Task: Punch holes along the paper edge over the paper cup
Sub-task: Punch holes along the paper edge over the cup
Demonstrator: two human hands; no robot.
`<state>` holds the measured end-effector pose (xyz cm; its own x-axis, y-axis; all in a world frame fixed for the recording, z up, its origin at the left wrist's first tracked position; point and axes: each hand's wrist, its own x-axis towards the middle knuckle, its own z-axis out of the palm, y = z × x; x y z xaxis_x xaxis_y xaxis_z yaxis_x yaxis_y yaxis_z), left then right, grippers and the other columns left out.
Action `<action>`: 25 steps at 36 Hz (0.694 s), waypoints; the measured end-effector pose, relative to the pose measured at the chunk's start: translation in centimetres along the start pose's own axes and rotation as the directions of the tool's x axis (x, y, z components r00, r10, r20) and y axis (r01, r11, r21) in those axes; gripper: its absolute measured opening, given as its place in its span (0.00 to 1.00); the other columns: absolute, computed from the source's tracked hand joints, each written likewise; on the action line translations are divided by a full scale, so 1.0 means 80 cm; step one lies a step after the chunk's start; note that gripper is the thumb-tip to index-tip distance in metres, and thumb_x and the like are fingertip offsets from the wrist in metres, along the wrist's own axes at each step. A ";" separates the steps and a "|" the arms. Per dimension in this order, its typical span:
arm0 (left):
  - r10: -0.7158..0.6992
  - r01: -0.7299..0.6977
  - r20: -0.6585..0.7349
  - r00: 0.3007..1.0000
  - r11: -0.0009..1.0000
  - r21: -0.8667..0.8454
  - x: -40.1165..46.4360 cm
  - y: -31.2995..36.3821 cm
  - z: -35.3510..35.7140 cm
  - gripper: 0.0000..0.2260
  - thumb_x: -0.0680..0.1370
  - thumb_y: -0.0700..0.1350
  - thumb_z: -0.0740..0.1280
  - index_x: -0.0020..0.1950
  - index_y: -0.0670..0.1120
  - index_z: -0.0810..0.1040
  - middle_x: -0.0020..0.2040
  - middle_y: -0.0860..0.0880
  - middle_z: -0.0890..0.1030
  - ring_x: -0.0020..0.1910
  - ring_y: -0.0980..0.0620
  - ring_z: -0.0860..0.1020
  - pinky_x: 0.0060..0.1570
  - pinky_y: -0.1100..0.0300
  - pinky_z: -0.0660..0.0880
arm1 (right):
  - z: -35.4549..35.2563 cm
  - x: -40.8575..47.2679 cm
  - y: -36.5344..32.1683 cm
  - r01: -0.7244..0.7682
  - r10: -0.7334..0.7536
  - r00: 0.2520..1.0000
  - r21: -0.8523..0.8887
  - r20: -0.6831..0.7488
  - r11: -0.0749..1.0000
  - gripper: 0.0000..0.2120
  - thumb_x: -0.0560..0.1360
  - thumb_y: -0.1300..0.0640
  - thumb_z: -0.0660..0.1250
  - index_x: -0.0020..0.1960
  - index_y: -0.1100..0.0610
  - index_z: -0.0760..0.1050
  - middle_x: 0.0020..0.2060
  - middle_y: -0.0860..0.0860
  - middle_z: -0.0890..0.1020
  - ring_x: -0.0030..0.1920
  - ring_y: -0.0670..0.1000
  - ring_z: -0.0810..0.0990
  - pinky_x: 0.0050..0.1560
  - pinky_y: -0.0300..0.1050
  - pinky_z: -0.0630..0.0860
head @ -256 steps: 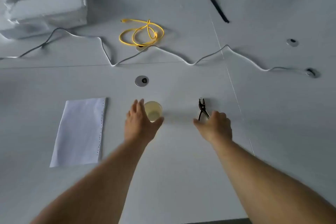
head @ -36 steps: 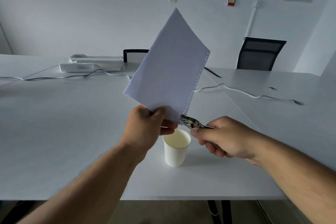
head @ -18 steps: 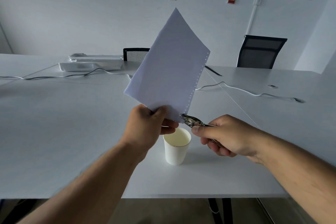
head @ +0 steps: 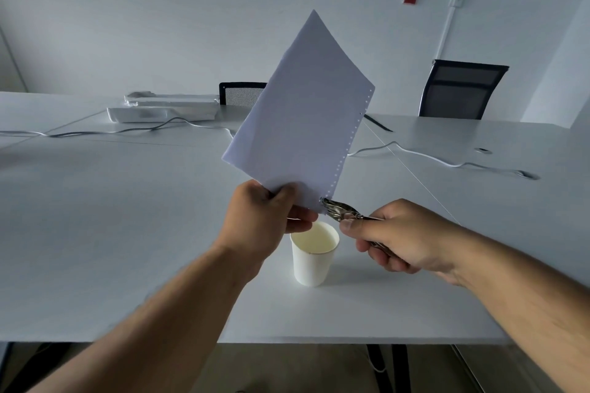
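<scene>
My left hand [head: 265, 214] pinches the lower corner of a white sheet of paper [head: 303, 112] and holds it up, tilted, above the table. A row of small punched holes runs along the sheet's right edge. My right hand [head: 402, 236] grips a metal hole punch [head: 338, 210], whose jaws bite the bottom of that edge. A white paper cup [head: 314, 254] stands upright on the table right below the punch and the paper's corner.
The white table [head: 127, 233] carries a white cable [head: 415, 155] on the right, another cable and a wrapped white bundle [head: 166, 107] at the back left. Two dark chairs [head: 459, 89] stand behind the table. The front edge is close to me.
Since 7 s ago the paper and punch were lifted from the table and brought over the cup. In the last second the hands barely moved; the view shifted slightly.
</scene>
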<state>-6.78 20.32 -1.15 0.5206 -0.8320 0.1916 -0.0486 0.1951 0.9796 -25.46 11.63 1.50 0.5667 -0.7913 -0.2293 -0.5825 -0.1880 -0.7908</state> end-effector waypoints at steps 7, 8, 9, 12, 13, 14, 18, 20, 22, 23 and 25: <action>-0.020 0.021 -0.007 1.000 0.999 0.026 -0.001 -0.008 -0.004 0.12 0.82 0.35 0.62 0.46 0.40 0.85 0.37 0.44 0.89 0.32 0.50 0.85 0.36 0.57 0.84 | 0.005 0.008 0.006 0.043 -0.046 0.998 -0.056 -0.043 0.998 0.22 0.71 0.38 0.73 0.34 0.56 0.80 0.25 0.51 0.75 0.26 0.50 0.71 0.33 0.43 0.70; -0.023 0.024 -0.012 1.000 0.999 0.032 -0.002 -0.009 -0.004 0.12 0.82 0.35 0.62 0.46 0.40 0.85 0.37 0.45 0.89 0.32 0.50 0.85 0.35 0.57 0.83 | 0.006 0.009 0.007 0.047 -0.051 0.997 -0.074 -0.052 0.996 0.23 0.69 0.36 0.73 0.33 0.56 0.80 0.25 0.51 0.75 0.28 0.52 0.71 0.36 0.46 0.70; -0.029 0.029 -0.015 0.999 0.999 0.035 -0.001 -0.009 -0.005 0.12 0.82 0.35 0.62 0.46 0.40 0.84 0.36 0.45 0.89 0.32 0.50 0.85 0.35 0.57 0.84 | 0.007 0.011 0.008 0.047 -0.052 0.997 -0.090 -0.061 0.995 0.24 0.68 0.35 0.73 0.33 0.56 0.80 0.24 0.51 0.75 0.28 0.53 0.71 0.37 0.48 0.69; -0.050 0.050 -0.015 0.999 0.998 0.029 0.000 -0.009 -0.007 0.12 0.82 0.35 0.62 0.45 0.42 0.83 0.33 0.48 0.88 0.31 0.51 0.85 0.36 0.55 0.85 | 0.008 0.013 0.007 0.046 -0.060 0.994 -0.148 -0.094 0.988 0.25 0.68 0.34 0.72 0.34 0.57 0.81 0.23 0.50 0.76 0.27 0.53 0.71 0.37 0.47 0.69; -0.057 0.058 -0.018 0.998 0.998 0.023 0.000 -0.009 -0.008 0.12 0.83 0.35 0.61 0.45 0.42 0.82 0.32 0.49 0.88 0.30 0.51 0.85 0.36 0.55 0.85 | 0.008 0.014 0.007 0.045 -0.063 0.993 -0.166 -0.104 0.985 0.25 0.68 0.34 0.72 0.34 0.57 0.81 0.23 0.50 0.76 0.27 0.52 0.71 0.37 0.46 0.69; -0.062 0.063 -0.022 0.998 0.998 0.020 0.000 -0.009 -0.008 0.12 0.83 0.35 0.61 0.45 0.42 0.82 0.31 0.49 0.87 0.30 0.52 0.85 0.36 0.55 0.85 | 0.008 0.014 0.007 0.044 -0.065 0.992 -0.178 -0.110 0.983 0.25 0.69 0.34 0.72 0.34 0.57 0.81 0.24 0.50 0.76 0.28 0.52 0.72 0.36 0.45 0.69; -0.059 0.060 -0.025 0.998 0.997 0.040 0.001 -0.013 -0.012 0.11 0.83 0.35 0.61 0.47 0.42 0.82 0.32 0.50 0.88 0.31 0.52 0.86 0.35 0.56 0.84 | 0.010 0.015 0.008 0.040 -0.062 0.993 -0.197 -0.105 0.980 0.24 0.70 0.34 0.72 0.33 0.56 0.80 0.25 0.51 0.76 0.28 0.53 0.71 0.36 0.45 0.68; -0.054 0.056 -0.028 0.998 0.997 0.053 0.001 -0.016 -0.014 0.11 0.83 0.35 0.61 0.47 0.42 0.83 0.33 0.49 0.88 0.32 0.52 0.86 0.36 0.56 0.84 | 0.011 0.016 0.009 0.036 -0.057 0.993 -0.199 -0.100 0.979 0.25 0.69 0.34 0.72 0.32 0.55 0.79 0.25 0.52 0.74 0.29 0.53 0.69 0.36 0.46 0.66; -0.053 0.054 -0.031 0.998 0.997 0.052 0.002 -0.018 -0.014 0.10 0.83 0.35 0.61 0.49 0.40 0.83 0.34 0.48 0.88 0.32 0.51 0.86 0.36 0.55 0.84 | 0.012 0.018 0.011 0.030 -0.054 0.993 -0.210 -0.109 0.977 0.25 0.68 0.32 0.72 0.31 0.54 0.76 0.26 0.53 0.72 0.29 0.53 0.67 0.36 0.47 0.64; -0.052 0.053 -0.032 0.998 0.997 0.048 0.002 -0.019 -0.014 0.10 0.83 0.35 0.62 0.49 0.40 0.83 0.34 0.48 0.88 0.32 0.51 0.86 0.36 0.55 0.84 | 0.013 0.019 0.012 0.027 -0.054 0.992 -0.217 -0.118 0.976 0.25 0.68 0.32 0.72 0.30 0.54 0.75 0.26 0.53 0.71 0.29 0.53 0.66 0.35 0.47 0.64; -0.050 0.052 -0.031 0.998 0.998 0.040 0.002 -0.020 -0.013 0.11 0.83 0.35 0.62 0.48 0.42 0.83 0.34 0.48 0.88 0.32 0.51 0.86 0.36 0.55 0.84 | 0.015 0.021 0.013 0.023 -0.054 0.990 -0.230 -0.128 0.973 0.25 0.67 0.32 0.72 0.30 0.53 0.74 0.26 0.53 0.70 0.29 0.53 0.65 0.35 0.48 0.63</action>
<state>-5.72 20.44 -2.75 0.5489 -0.8241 0.1401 -0.0562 0.1308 0.9898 -24.41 10.81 -0.43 0.5177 -0.8482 -0.1119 -0.6875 -0.3347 -0.6444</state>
